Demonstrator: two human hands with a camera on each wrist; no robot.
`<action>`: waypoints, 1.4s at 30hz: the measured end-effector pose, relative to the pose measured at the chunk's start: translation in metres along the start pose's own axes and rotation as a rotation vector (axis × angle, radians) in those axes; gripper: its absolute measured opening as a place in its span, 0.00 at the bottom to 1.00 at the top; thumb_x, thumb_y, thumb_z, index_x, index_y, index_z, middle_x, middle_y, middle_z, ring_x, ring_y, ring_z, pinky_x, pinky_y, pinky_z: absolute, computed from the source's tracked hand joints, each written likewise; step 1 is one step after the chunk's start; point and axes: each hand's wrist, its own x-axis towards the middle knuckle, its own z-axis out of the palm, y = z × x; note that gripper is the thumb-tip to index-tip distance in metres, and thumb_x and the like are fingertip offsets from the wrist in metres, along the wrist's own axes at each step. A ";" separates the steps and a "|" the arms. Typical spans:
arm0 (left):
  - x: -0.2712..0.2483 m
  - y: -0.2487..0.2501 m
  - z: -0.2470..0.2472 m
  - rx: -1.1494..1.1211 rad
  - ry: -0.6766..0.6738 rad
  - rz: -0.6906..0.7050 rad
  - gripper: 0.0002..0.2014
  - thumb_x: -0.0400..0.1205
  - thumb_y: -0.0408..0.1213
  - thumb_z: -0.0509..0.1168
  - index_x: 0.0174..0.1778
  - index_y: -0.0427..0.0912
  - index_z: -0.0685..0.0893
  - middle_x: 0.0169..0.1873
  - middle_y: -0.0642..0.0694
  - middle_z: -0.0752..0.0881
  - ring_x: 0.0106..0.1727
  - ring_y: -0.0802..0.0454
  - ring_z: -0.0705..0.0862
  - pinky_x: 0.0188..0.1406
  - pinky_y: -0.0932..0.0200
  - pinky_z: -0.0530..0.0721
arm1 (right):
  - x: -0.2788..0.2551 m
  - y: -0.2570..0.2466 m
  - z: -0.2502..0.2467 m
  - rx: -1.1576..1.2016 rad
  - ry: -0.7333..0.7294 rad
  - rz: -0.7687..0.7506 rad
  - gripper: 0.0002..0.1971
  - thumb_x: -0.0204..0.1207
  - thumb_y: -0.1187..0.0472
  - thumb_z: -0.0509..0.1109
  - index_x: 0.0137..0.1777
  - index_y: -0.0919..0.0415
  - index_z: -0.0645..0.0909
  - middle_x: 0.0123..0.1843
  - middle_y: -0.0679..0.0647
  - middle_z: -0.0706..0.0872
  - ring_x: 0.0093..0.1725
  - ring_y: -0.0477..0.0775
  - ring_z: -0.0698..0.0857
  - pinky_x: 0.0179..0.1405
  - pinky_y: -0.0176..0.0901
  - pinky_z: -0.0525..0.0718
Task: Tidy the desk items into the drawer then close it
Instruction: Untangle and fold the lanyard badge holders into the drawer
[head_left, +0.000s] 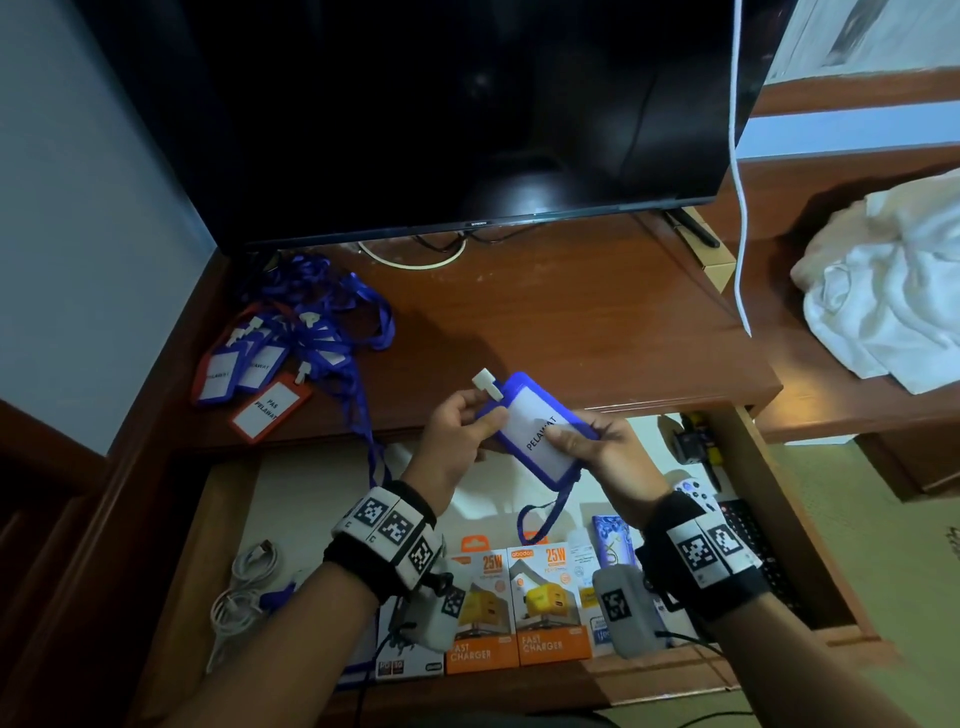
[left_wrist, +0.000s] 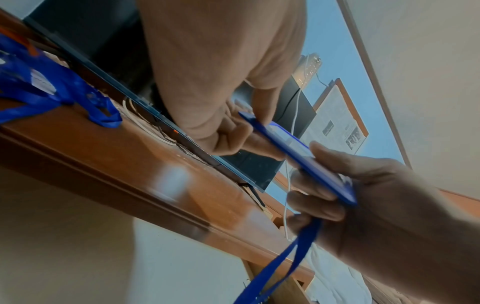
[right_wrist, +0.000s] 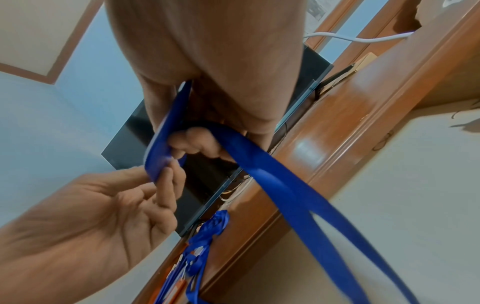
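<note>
Both hands hold a blue ID badge holder (head_left: 537, 428) with a white card reading "PELAWAT", above the front edge of the open drawer (head_left: 234, 525). My left hand (head_left: 460, 431) pinches its upper left edge near the white clip (head_left: 485, 382). My right hand (head_left: 597, 441) grips its lower right side, thumb on the card. Its blue lanyard (head_left: 540, 514) hangs down into the drawer. In the left wrist view the badge holder (left_wrist: 298, 156) shows edge-on between both hands. A pile of blue and red badge holders (head_left: 260, 364) with tangled lanyards lies at the desk's left.
A dark TV (head_left: 467, 114) stands at the back of the wooden desk (head_left: 571, 322). The drawer holds orange charger boxes (head_left: 519, 608), white cables (head_left: 244, 587), a remote (head_left: 748, 540) and small items. A white cloth (head_left: 893, 280) lies on the right shelf. A white cable (head_left: 740, 208) hangs by the TV.
</note>
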 end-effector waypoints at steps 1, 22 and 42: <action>0.000 0.000 -0.004 0.019 -0.033 -0.013 0.09 0.81 0.32 0.67 0.56 0.42 0.79 0.45 0.47 0.87 0.35 0.53 0.83 0.32 0.61 0.72 | -0.001 -0.003 -0.002 -0.014 -0.003 -0.006 0.06 0.77 0.69 0.70 0.43 0.74 0.83 0.29 0.51 0.85 0.28 0.46 0.81 0.29 0.33 0.77; 0.004 0.011 -0.017 0.478 -0.002 0.063 0.14 0.68 0.34 0.81 0.46 0.38 0.88 0.31 0.51 0.86 0.24 0.65 0.84 0.28 0.78 0.78 | 0.004 -0.002 0.000 -0.090 0.080 0.095 0.08 0.75 0.68 0.73 0.42 0.77 0.84 0.30 0.58 0.86 0.29 0.53 0.84 0.27 0.38 0.81; 0.000 -0.004 -0.037 0.636 -0.454 -0.305 0.06 0.72 0.36 0.77 0.37 0.42 0.86 0.30 0.48 0.88 0.33 0.57 0.84 0.29 0.68 0.76 | 0.003 0.013 0.006 -0.359 -0.169 0.216 0.07 0.72 0.65 0.77 0.37 0.65 0.83 0.29 0.51 0.87 0.29 0.47 0.86 0.27 0.34 0.80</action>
